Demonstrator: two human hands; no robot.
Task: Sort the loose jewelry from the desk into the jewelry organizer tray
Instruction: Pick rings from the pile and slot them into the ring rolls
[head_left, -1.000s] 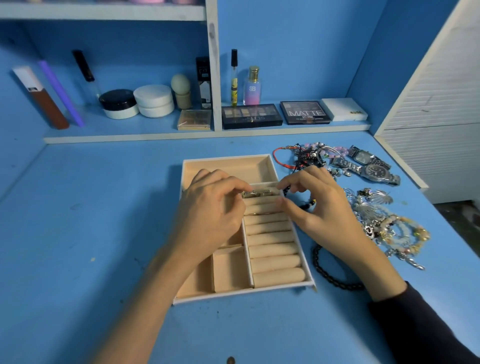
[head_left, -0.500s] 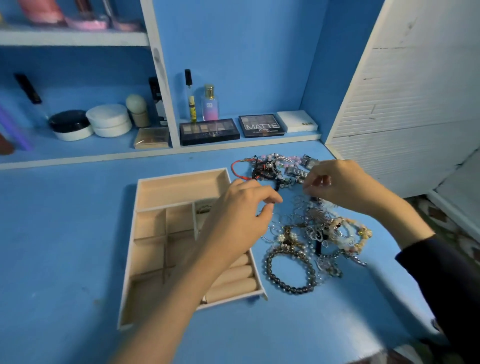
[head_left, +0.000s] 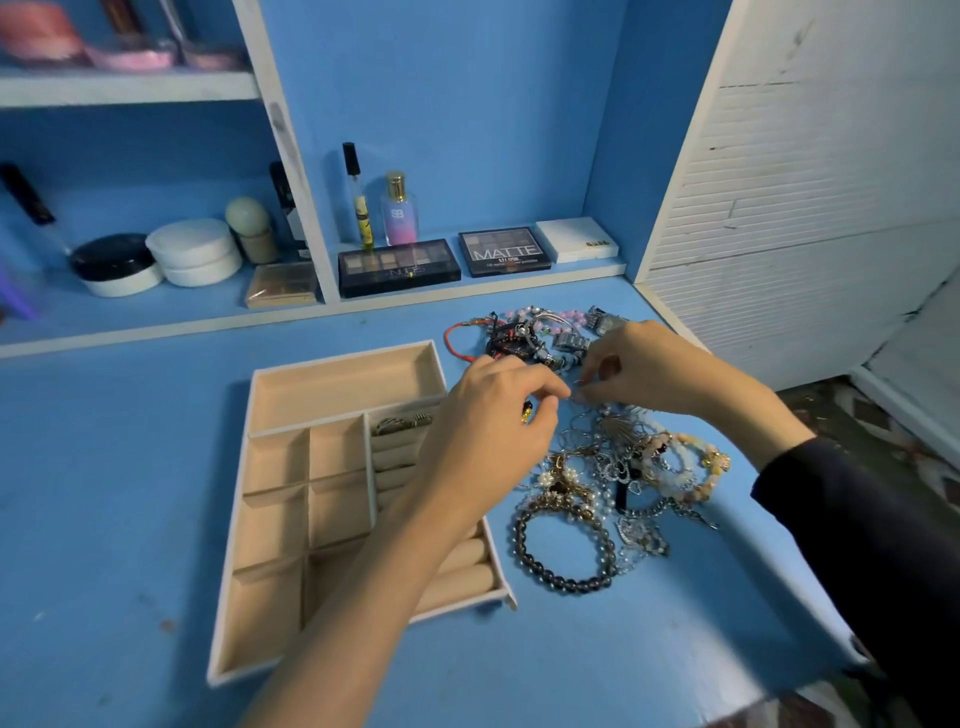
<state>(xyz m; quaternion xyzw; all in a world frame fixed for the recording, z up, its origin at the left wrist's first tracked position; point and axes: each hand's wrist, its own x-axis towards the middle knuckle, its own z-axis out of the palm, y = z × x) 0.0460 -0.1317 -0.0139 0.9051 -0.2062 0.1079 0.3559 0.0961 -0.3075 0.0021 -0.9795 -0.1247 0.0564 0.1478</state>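
The loose jewelry (head_left: 613, 462) lies heaped on the blue desk (head_left: 130, 467), just to the right of the organizer tray (head_left: 340, 349), and I have both hands over the heap's upper edge. My right hand (head_left: 654, 369) has its fingers curled in, fingertips pinching a thin silver hoop (head_left: 578, 388) that seems tangled with its neighbours. My left hand (head_left: 493, 421) is curled too, thumb and forefinger nipping a small gold piece (head_left: 527, 414) close beside the hoop. I read this as the picking-out step: teasing one item free of the tangle, not yet carrying it.

Next, as I judge it, I need to lift the hoop clear without dragging chains along, then swing left to the tray. A couple of rings (head_left: 402, 423) already sit in the top slot of the ring rolls; the square compartments and the long back compartment show nothing in them.

Further out, a dark bead bracelet (head_left: 563, 582) lies nearest me, a red cord bracelet (head_left: 453, 340) and a metal watch (head_left: 602, 323) at the far end. Two eyeshadow palettes (head_left: 400, 267) rest on the shelf behind.
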